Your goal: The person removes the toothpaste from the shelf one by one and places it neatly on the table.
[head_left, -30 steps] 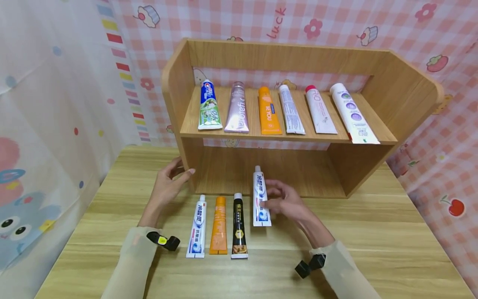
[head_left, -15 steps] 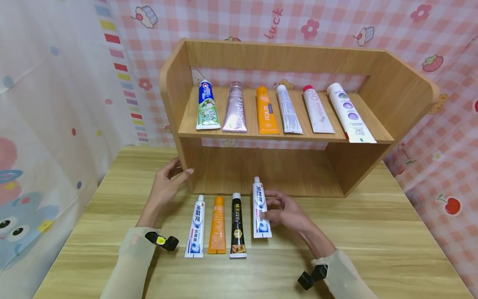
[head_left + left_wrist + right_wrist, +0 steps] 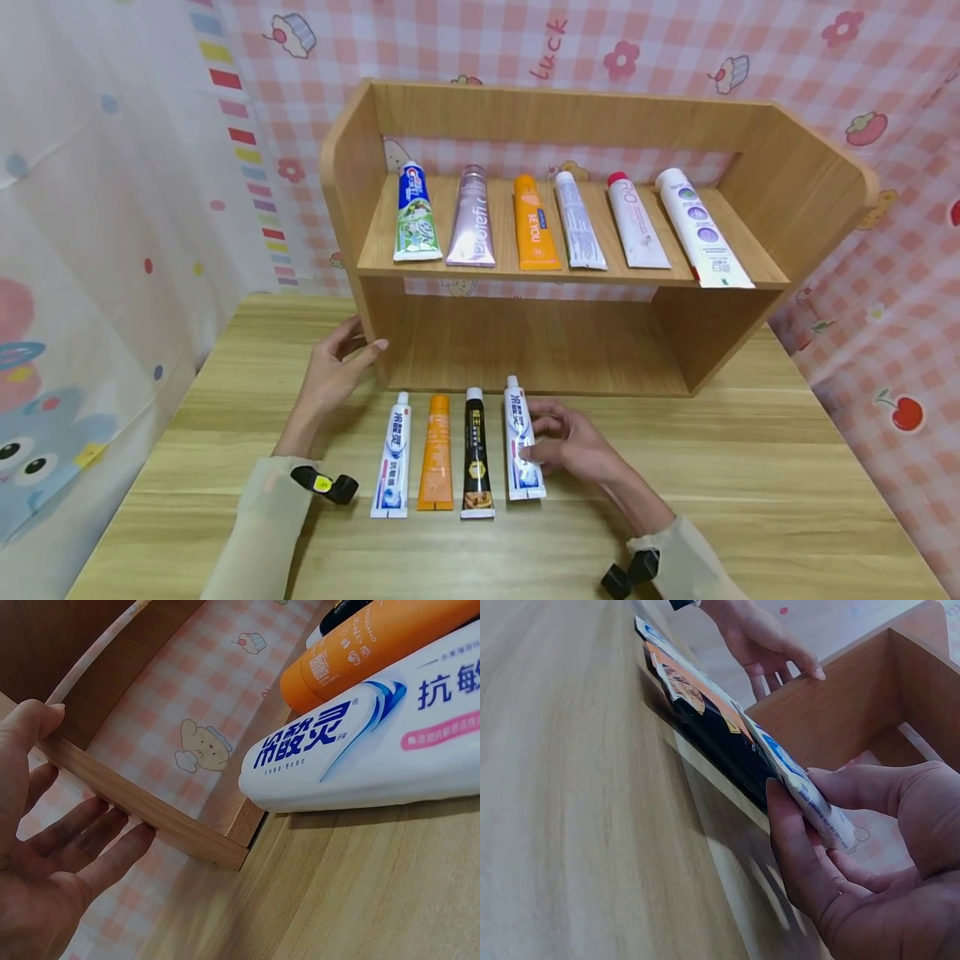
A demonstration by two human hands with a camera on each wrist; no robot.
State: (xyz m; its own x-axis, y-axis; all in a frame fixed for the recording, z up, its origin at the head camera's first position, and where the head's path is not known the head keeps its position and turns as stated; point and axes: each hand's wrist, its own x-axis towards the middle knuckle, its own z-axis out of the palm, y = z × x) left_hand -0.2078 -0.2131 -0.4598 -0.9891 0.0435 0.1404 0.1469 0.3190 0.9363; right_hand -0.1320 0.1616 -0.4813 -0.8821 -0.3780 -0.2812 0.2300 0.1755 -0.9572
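Observation:
My right hand (image 3: pixel 576 446) pinches a white-and-blue toothpaste tube (image 3: pixel 517 425) between thumb and fingers, cap toward the shelf. In the right wrist view, the fingers sit along the tube's edge (image 3: pixel 802 787), low over the table; whether it touches the wood I cannot tell. Left of it lie a black toothpaste tube (image 3: pixel 477 454), an orange tube (image 3: pixel 437 458) and a second white-and-blue toothpaste tube (image 3: pixel 392 462), in a row. My left hand (image 3: pixel 337 367) holds the left side panel of a wooden shelf (image 3: pixel 570 112), thumb on one face, fingers (image 3: pixel 112 855) on the other.
On the shelf's upper board several tubes lie side by side, from a blue-and-green one (image 3: pixel 417 212) to a large white one (image 3: pixel 705 229) that overhangs the front edge. The lower compartment (image 3: pixel 585 333) opens toward me. A checked cloth (image 3: pixel 862 50) hangs behind.
My right hand has drawn the white-and-blue toothpaste tube toward me, away from the shelf's lower compartment, into line beside the black one. The left hand keeps its place on the panel.

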